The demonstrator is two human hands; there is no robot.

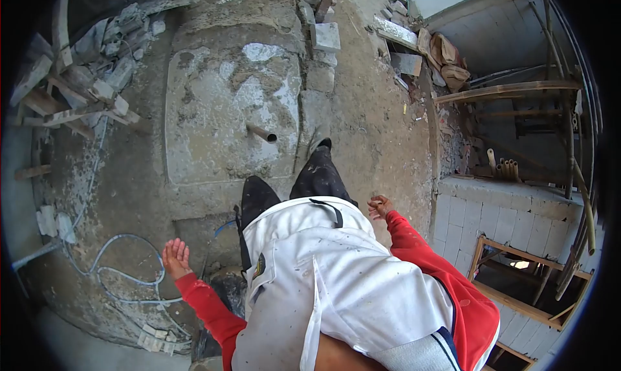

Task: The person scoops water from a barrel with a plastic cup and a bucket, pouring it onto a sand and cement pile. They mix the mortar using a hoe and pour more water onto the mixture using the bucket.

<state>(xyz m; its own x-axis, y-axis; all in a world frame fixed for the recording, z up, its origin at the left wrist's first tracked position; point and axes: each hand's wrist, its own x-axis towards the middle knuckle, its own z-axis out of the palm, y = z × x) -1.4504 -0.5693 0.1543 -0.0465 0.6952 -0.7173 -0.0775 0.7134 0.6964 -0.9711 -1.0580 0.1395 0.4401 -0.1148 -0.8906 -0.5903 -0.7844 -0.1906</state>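
My left hand [176, 258] is held out to the side, its fingers stretched and nothing in it. A light blue hose [129, 300] lies in loops on the ground beyond that hand. My right hand [380, 207] hangs by my right hip, loosely curled with the fingers a little apart, and I see nothing held in it. Both arms wear red sleeves, and a stained white shirt [349, 254] covers my front. Ahead of my feet, a short pipe [264, 134] sticks up from a rough concrete slab [207, 148].
Broken blocks and timber [84, 99] are piled at the left. Grey blocks [325, 38] line the slab's right edge. To the right are rubble, paper sacks [446, 54], a block wall [479, 209] and wooden poles [511, 89]. A wood-framed opening [530, 274] shows at lower right.
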